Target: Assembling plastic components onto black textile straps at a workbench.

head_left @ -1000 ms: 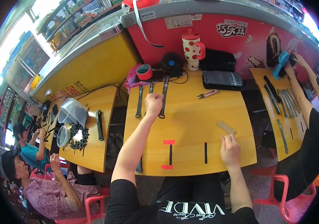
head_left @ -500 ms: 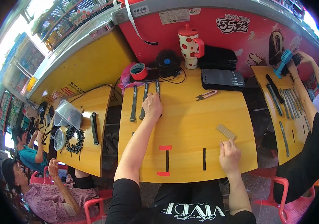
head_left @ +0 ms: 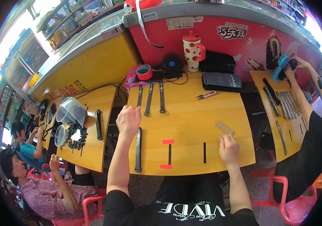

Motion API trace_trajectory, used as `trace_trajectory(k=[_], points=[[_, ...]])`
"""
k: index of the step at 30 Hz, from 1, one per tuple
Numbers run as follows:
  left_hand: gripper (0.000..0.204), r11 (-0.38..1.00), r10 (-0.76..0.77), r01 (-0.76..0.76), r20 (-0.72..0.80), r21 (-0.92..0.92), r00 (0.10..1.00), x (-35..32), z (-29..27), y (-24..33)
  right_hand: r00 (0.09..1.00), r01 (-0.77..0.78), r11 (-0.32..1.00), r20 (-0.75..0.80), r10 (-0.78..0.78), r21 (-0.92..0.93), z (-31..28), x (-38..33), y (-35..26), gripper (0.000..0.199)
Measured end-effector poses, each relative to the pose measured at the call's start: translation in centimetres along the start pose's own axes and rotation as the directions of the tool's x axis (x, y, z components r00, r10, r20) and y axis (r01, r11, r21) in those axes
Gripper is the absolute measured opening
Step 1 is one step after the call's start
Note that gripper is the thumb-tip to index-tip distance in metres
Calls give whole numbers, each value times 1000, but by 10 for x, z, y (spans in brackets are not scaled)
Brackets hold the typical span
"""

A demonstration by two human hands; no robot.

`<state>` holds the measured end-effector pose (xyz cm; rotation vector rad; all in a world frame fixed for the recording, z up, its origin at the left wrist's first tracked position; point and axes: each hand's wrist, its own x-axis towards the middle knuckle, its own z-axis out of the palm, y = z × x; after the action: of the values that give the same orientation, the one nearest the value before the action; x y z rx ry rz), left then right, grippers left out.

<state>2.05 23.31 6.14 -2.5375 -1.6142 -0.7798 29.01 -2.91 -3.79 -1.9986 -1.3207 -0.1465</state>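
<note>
My left hand (head_left: 128, 121) is closed at the table's left side, over the lower end of the leftmost grey-black strap (head_left: 140, 96). Two similar straps, a middle one (head_left: 149, 99) and a right one (head_left: 162, 98), lie beside it. Below the hand, near my forearm, lies another long strap (head_left: 138, 150). My right hand (head_left: 229, 149) is pinched at the lower right of the table, just beside a small tan ribbed strip (head_left: 225, 127). Anything between its fingertips is too small to tell. Between my hands are a black line (head_left: 169, 154) with red tape at both ends and a plain black line (head_left: 204, 153).
Thread snips (head_left: 206, 95) lie beyond my right hand. At the back stand a tape roll (head_left: 143, 72), a round black fan (head_left: 172, 64), a spotted tumbler (head_left: 192, 52) and a stack of black pouches (head_left: 221, 80). People work at side tables; the left one holds a tipped clear tub (head_left: 71, 110).
My left hand has moved from the right strap, left and nearer, to the leftmost one. The long strap below it now shows. My right hand stays by the tan strip. The view has shifted slightly.
</note>
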Motion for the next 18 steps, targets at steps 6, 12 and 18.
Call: trace_trajectory(k=[6, 12, 18], points=[[44, 979, -130, 79, 278, 188, 952, -111, -4, -39, 1000, 14, 1000, -8, -14, 12, 1, 1, 2, 12], [17, 987, -121, 121, -1, 107, 993, -130, 28, -55, 995, 31, 999, -97, -34, -31, 7, -3, 9, 10], [8, 334, -290, 372, 281, -866, 915, -128, -35, -41, 987, 31, 1000, -159, -31, -5, 14, -5, 8, 9]])
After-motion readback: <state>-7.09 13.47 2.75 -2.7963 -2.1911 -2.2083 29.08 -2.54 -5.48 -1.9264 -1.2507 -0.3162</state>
